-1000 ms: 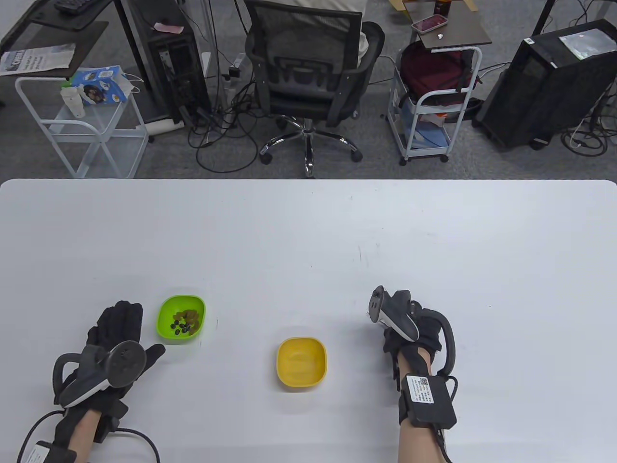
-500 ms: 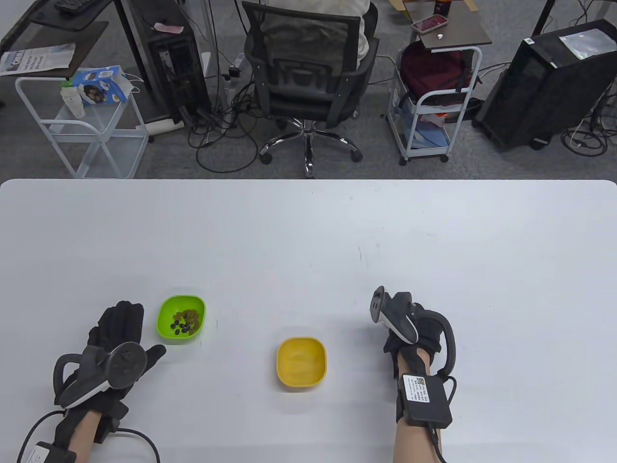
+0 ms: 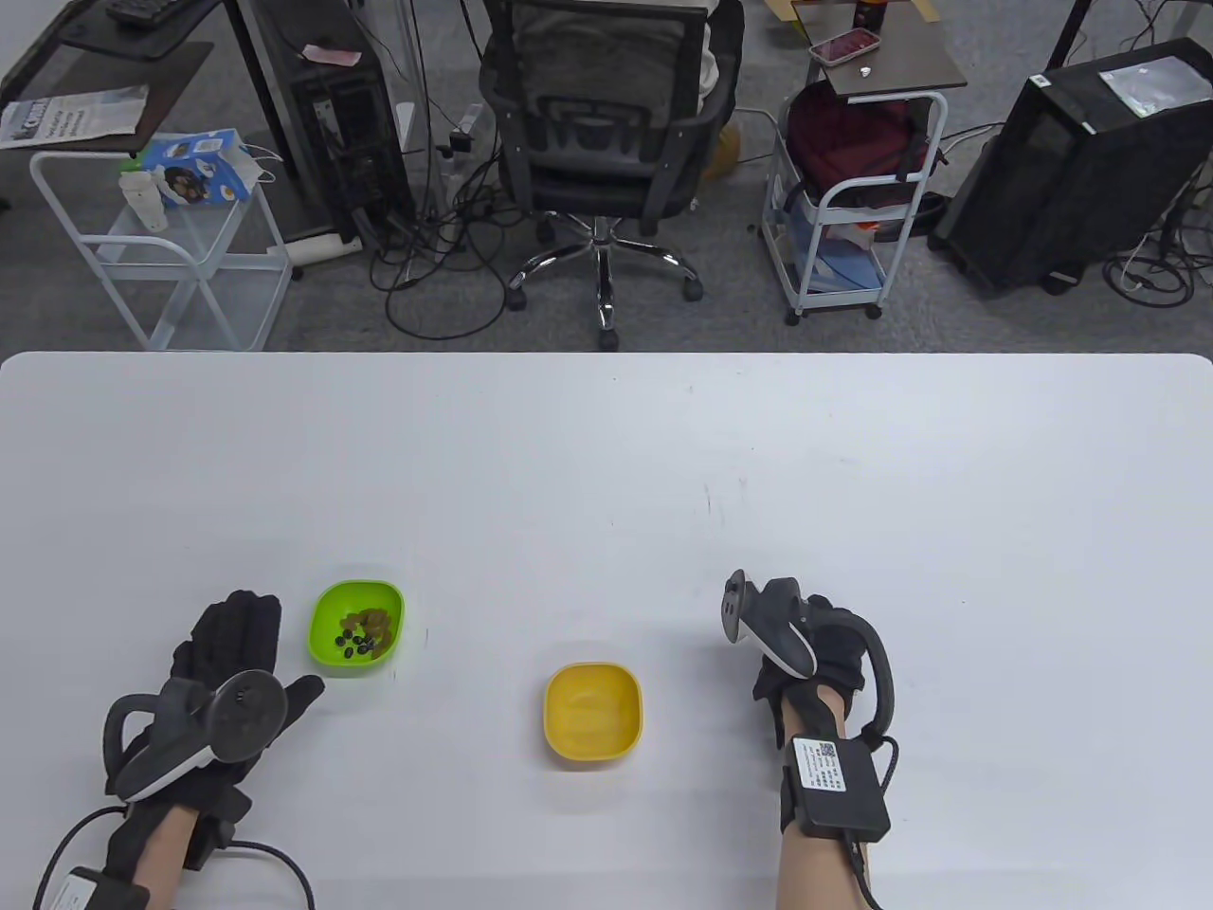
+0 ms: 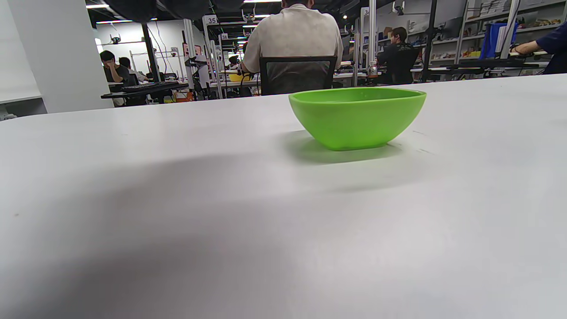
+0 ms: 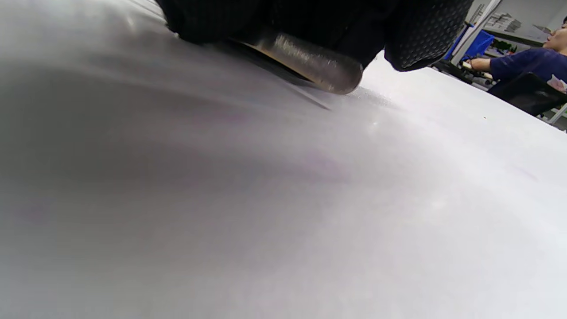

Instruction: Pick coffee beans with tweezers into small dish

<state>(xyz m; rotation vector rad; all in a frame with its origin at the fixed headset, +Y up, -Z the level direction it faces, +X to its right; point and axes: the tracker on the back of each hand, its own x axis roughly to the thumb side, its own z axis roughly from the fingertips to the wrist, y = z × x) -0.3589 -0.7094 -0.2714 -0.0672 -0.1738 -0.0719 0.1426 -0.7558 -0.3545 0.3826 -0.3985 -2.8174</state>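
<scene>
A green bowl (image 3: 325,607) holds several dark coffee beans (image 3: 358,645) and some lighter pieces. It also shows in the left wrist view (image 4: 356,117). An empty yellow dish (image 3: 592,713) sits to its right. My left hand (image 3: 237,637) lies flat and open on the table, just left of the green bowl. My right hand (image 3: 775,664) rests on the table right of the yellow dish, fingers curled. In the right wrist view its gloved fingers (image 5: 425,40) grip metal tweezers (image 5: 310,60) low against the table. The tweezers are hidden under the hand in the table view.
The white table (image 3: 606,455) stretches far beyond the bowls. An office chair (image 3: 606,142) with a seated person, two carts (image 3: 843,199) and computer towers stand past the far edge.
My right hand has shifted slightly and tilted its tracker to the left. My left hand and both bowls have not moved. The chair in the background has turned a little.
</scene>
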